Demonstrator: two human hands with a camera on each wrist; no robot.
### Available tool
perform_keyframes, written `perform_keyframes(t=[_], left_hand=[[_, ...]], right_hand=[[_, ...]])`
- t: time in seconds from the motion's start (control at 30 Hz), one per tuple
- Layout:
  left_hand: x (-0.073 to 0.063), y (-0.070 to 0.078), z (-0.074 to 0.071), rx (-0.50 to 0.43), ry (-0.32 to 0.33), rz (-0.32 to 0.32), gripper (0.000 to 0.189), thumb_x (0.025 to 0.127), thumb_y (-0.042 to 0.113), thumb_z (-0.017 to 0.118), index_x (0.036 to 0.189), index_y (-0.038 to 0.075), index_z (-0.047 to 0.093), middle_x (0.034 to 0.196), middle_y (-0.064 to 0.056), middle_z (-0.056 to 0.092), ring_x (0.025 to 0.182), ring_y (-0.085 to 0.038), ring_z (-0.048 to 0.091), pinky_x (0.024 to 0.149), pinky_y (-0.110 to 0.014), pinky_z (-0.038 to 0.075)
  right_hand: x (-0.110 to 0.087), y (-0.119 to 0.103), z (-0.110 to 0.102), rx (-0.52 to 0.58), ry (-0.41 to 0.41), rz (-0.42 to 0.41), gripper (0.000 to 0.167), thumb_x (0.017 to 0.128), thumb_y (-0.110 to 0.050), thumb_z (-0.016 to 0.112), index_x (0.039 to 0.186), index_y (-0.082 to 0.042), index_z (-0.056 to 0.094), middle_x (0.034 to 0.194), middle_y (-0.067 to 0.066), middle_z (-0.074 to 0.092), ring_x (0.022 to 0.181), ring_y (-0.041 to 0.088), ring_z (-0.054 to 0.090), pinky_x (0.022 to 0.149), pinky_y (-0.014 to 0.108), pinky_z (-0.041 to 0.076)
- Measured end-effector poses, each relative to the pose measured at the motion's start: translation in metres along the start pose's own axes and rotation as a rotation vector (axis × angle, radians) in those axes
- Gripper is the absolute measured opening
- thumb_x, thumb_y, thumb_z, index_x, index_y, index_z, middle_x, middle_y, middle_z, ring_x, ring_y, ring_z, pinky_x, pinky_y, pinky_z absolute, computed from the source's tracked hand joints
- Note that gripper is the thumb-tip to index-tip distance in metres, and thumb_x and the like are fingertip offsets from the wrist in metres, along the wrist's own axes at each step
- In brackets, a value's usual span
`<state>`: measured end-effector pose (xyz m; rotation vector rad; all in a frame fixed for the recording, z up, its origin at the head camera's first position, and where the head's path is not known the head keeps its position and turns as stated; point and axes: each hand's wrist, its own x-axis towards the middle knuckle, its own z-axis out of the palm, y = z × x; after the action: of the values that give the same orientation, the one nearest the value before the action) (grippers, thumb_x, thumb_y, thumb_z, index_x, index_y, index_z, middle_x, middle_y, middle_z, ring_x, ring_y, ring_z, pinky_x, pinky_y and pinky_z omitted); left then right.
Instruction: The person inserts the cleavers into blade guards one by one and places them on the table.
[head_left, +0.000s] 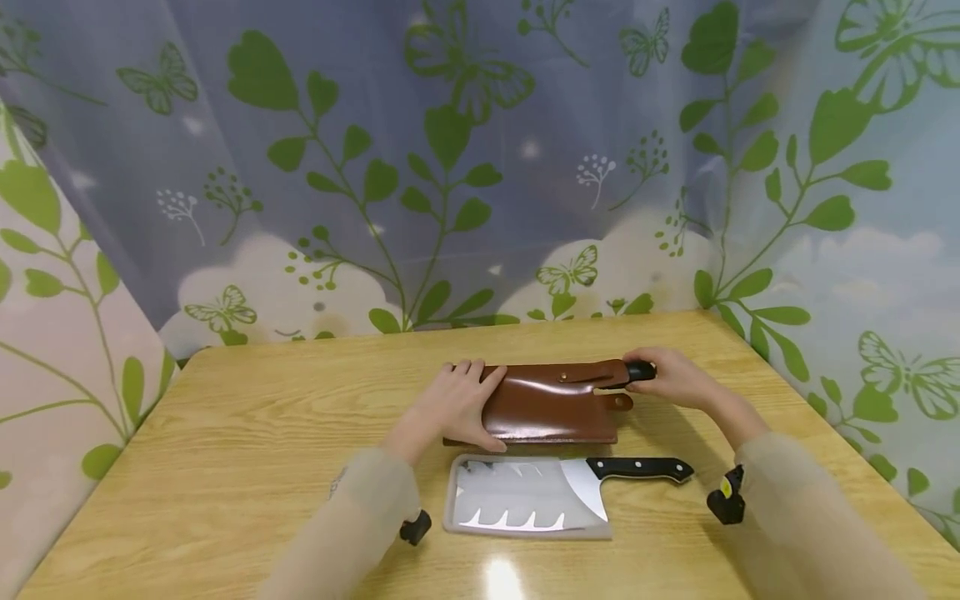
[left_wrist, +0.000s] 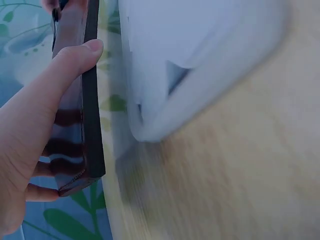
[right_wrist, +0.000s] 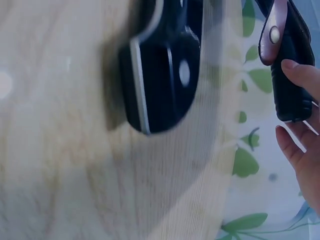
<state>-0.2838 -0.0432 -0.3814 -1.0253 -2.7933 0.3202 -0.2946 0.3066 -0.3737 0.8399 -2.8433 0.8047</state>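
Note:
A brown leather knife sheath [head_left: 555,408] is held by both ends above the table, with a knife inside whose blade is hidden. My left hand [head_left: 461,407] grips the sheath's left end, thumb [left_wrist: 82,57] along its lower edge and fingers behind. At the other end, my right hand [head_left: 671,379] pinches the knife's black handle [right_wrist: 292,95] between thumb and fingers. A snap strap [right_wrist: 274,35] lies by that handle. Nearer to me, a cleaver [head_left: 585,483] lies flat, its blade mostly inside a translucent cover [head_left: 453,508] and its black riveted handle [head_left: 645,468] pointing right.
The light wood table [head_left: 247,450] reaches back to a curtain [head_left: 525,208] printed with leaves and butterflies. More of this fabric hangs at both sides. The covered cleaver lies between my forearms, close in front of the sheath.

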Motion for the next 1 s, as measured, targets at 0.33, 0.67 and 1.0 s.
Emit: perform_keyframes(t=[0.33, 0.67, 1.0], left_hand=[[0.018, 0.009, 0.006, -0.071, -0.113, -0.013, 0.115, 0.059, 0.081, 0.057, 0.148, 0.016, 0.023, 0.133, -0.016, 0.042, 0.120, -0.031, 0.042, 0.095, -0.045, 0.037], [0.022, 0.012, 0.013, -0.111, -0.213, -0.010, 0.113, 0.062, 0.080, 0.057, 0.149, 0.017, 0.022, 0.140, -0.016, 0.037, 0.126, -0.032, 0.038, 0.100, -0.044, 0.033], [0.015, 0.011, 0.016, -0.255, -0.270, -0.040, 0.112, 0.065, 0.078, 0.057, 0.150, 0.019, 0.015, 0.147, -0.016, 0.026, 0.134, -0.032, 0.026, 0.107, -0.045, 0.024]], right_hand=[[0.002, 0.019, 0.005, -0.066, -0.033, -0.016, 0.032, 0.079, -0.005, 0.070, 0.106, 0.007, 0.060, 0.098, 0.017, 0.062, 0.088, 0.029, 0.057, 0.074, 0.044, 0.045], [0.001, 0.024, 0.016, -0.109, -0.100, -0.008, 0.032, 0.078, -0.012, 0.073, 0.103, 0.004, 0.062, 0.092, 0.011, 0.059, 0.082, 0.023, 0.053, 0.072, 0.041, 0.043], [0.004, 0.021, 0.011, -0.122, -0.141, 0.030, 0.029, 0.079, -0.012, 0.072, 0.100, 0.005, 0.062, 0.091, 0.012, 0.060, 0.083, 0.024, 0.054, 0.073, 0.043, 0.043]])
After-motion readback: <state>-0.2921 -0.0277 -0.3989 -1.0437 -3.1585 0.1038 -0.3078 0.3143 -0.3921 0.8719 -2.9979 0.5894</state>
